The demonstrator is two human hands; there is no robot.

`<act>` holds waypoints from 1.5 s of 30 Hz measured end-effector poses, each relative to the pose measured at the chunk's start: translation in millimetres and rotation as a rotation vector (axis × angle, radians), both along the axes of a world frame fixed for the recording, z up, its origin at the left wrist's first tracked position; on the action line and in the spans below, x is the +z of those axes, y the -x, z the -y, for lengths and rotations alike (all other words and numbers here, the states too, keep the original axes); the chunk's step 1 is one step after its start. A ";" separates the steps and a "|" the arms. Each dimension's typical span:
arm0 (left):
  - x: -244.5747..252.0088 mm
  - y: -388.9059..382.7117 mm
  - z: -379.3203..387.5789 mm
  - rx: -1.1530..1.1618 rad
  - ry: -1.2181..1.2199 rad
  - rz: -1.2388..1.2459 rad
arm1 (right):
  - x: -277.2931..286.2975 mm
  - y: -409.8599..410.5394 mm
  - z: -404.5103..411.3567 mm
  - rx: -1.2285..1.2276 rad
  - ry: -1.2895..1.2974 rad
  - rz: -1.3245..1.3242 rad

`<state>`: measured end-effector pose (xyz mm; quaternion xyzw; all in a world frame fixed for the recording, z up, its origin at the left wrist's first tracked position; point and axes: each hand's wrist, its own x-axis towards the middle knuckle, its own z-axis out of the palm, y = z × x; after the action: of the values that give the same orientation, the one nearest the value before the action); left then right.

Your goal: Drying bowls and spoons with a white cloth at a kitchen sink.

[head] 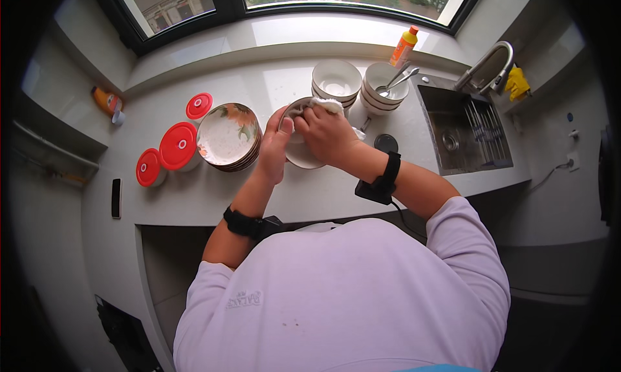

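My left hand [274, 146] grips a white ceramic bowl [304, 153] by its left side, thumb near the rim. A white cloth [330, 105] is bunched under my right hand [326, 133], which presses it against the inside and upper rim of the bowl. Left of my left hand stands a stack of floral plates [228, 134]. Just beyond my right hand are a stack of white bowls [336, 78] and a second stack of bowls [384, 100], the latter with metal spoons [399, 83] in its top bowl. My right fingertips are partly hidden in the cloth.
Red-lidded containers [178, 146] stand at the left, beyond a phone [116, 198]. A sink [449, 139] with a faucet [485, 68] and a draining rack [487, 134] lies at the right. A yellow bottle [404, 47] stands behind the bowls, and a round black object [386, 143] near my right forearm.
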<state>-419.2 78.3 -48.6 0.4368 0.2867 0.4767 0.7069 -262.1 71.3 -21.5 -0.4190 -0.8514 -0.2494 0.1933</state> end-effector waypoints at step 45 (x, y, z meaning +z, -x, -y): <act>26.2 -10.5 -5.7 0.222 -0.119 -0.089 | 16.9 -10.7 -40.2 -0.096 0.118 -0.619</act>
<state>-408.6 84.0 -22.4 0.4642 0.3357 0.5481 0.6094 -251.4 111.5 -4.5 -0.5250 -0.7444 -0.0689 0.4067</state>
